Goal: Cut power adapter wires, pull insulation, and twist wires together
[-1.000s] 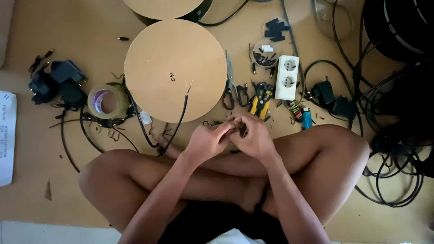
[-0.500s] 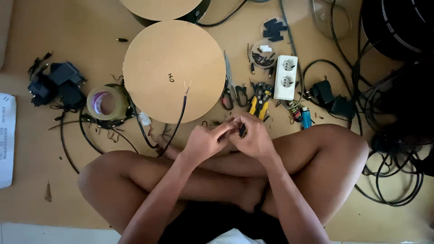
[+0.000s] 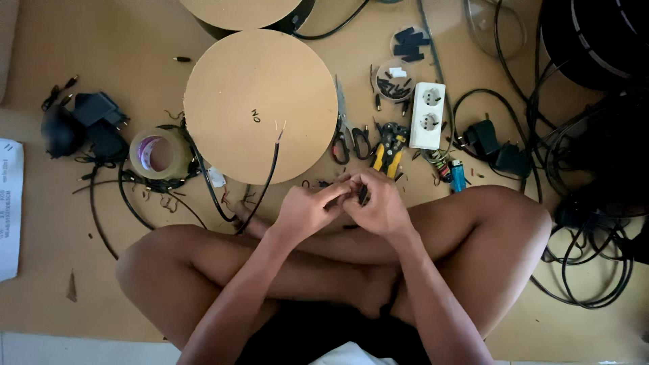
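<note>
A warm tan, smooth floor fills the scene, lit softly and evenly with only faint shadows. Far and centre lies a large round tan cardboard disc, with a second like it at the far edge. To the left sit a roll of clear tape and a white paper sheet. To the right, a white double socket block and tangled black cables crowd the floor

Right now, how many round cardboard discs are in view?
2. One large cardboard disc lies on the floor just beyond the hands; a second disc sits past it, cut off by the top edge. Others may lie out of view.
</note>
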